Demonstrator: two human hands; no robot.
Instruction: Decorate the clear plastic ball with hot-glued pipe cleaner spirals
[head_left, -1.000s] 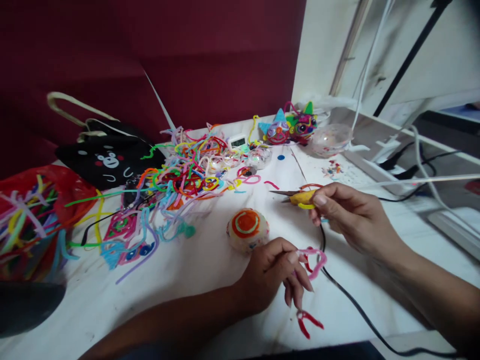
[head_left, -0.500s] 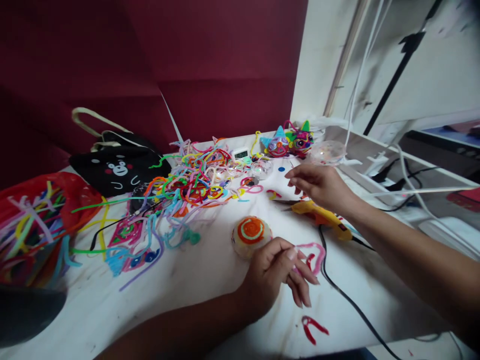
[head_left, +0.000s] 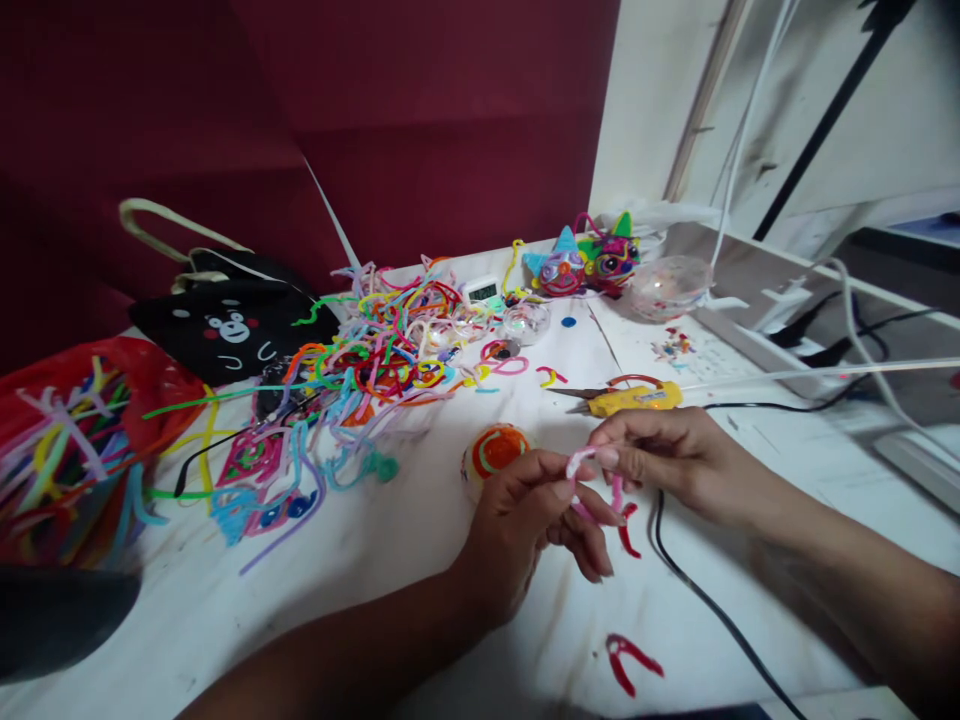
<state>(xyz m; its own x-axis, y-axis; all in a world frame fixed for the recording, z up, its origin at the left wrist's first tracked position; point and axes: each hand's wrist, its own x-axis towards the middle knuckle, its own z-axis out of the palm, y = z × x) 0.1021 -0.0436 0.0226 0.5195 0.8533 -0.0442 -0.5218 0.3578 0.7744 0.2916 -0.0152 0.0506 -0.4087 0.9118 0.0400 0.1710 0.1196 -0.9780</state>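
Note:
My left hand (head_left: 536, 525) pinches a bent pink pipe cleaner (head_left: 581, 460) between thumb and fingers. My right hand (head_left: 667, 460) grips the same pipe cleaner from the other side, fingertips close to the left ones. Part of its loop hangs below, partly hidden by fingers. Behind my left hand sits a round pale piece with an orange spiral (head_left: 501, 445). A short red pipe cleaner piece (head_left: 628, 540) is just below the hands, and a red V-shaped one (head_left: 626, 665) lies nearer me. A yellow glue gun (head_left: 637, 398) rests beyond my right hand.
A tangle of colourful pipe cleaners (head_left: 390, 350) covers the back left, beside a black bag (head_left: 240, 325) and a red bag (head_left: 165, 385). Two decorated cat-like ornaments (head_left: 559, 270) and a clear bowl (head_left: 670, 290) stand at the back. A black cord (head_left: 690, 580) crosses the right side.
My right hand has come down towards me from above the glue gun and taken hold of the pink pipe cleaner in my left hand. The glue gun now lies turned more sideways.

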